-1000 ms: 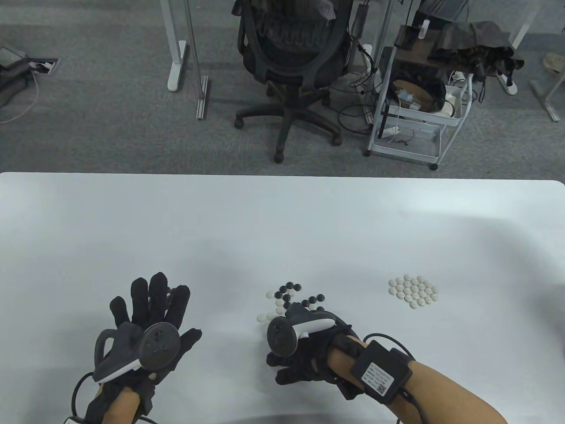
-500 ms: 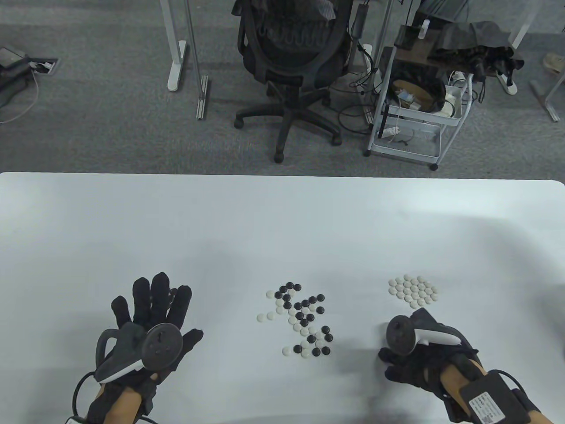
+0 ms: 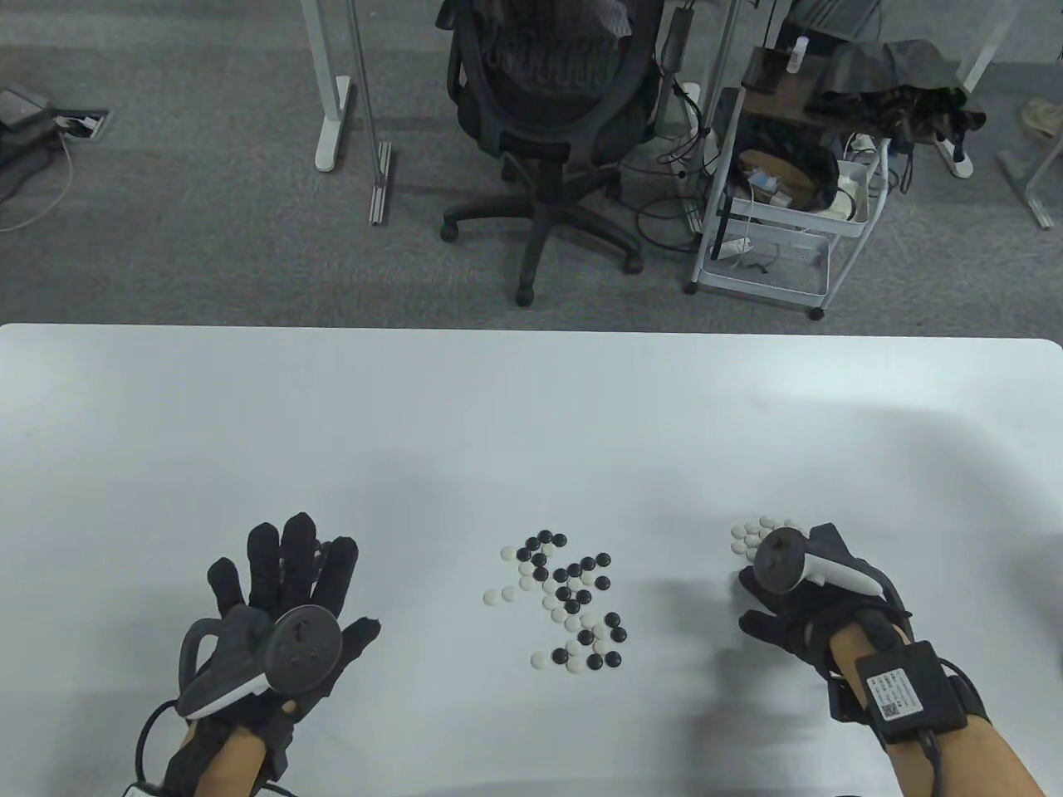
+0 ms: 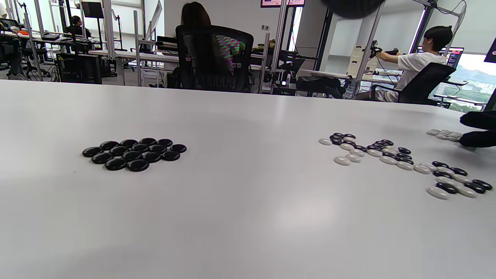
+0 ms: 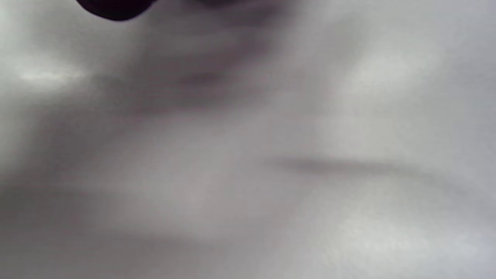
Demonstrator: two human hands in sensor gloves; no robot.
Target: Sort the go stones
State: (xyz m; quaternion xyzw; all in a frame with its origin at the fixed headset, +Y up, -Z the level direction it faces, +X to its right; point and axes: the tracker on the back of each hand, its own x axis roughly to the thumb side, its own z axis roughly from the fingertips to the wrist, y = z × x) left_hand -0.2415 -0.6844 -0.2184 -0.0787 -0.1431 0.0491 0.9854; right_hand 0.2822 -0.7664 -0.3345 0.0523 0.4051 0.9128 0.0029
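The right hand (image 3: 797, 606) hung over the white pile (image 3: 751, 535), likely to drop a stone, its grasp hidden; the left hand (image 3: 278, 606) lay spread, empty, over the black pile (image 4: 133, 153); mixed stones (image 3: 569, 598) waited mid-tabletop (image 3: 531, 415)

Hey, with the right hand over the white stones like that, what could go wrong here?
1. The right hand sits over the tight cluster of round white stones; a careless release could scatter them.
2. The mixed pile of black and white stones lies loosely spread, so a hand returning could nudge neighbours.
3. The left hand covers the black stone group from above.
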